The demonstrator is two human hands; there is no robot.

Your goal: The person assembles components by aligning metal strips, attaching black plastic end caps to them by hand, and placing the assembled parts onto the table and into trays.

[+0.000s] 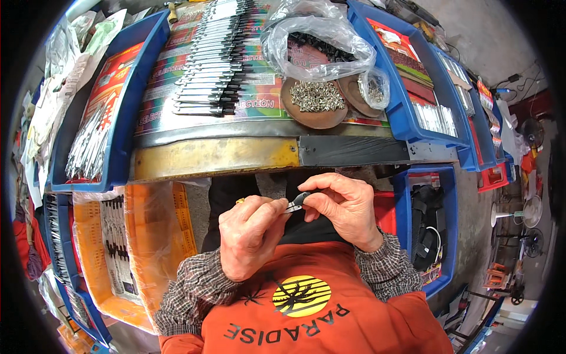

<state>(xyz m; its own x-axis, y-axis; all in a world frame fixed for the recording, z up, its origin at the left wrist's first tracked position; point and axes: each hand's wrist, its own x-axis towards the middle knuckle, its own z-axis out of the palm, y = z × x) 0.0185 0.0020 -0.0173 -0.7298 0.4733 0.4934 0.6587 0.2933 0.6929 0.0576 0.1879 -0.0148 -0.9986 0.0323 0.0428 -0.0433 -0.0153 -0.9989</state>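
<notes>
My left hand (250, 233) and my right hand (342, 206) meet in front of my body, just below the table edge. Between them is a small piece with a silver metal part and a black part (299, 199); its exact kind I cannot make out. The left fingertips pinch the silver end, while my right thumb and fingers hold it by the black end. On the table lies a long row of slim silver metal pieces with black ends (215, 74). A heap of small metal rivet-like parts (317, 96) sits on a round brown dish (315, 122).
A clear plastic bag with black parts (323, 56) lies behind the dish. Blue trays (122, 118) (396, 82) flank the row, holding thin metal pieces. The metal table edge (218, 159) runs before me. An orange crate (150, 236) stands lower left, a blue bin (404, 218) lower right.
</notes>
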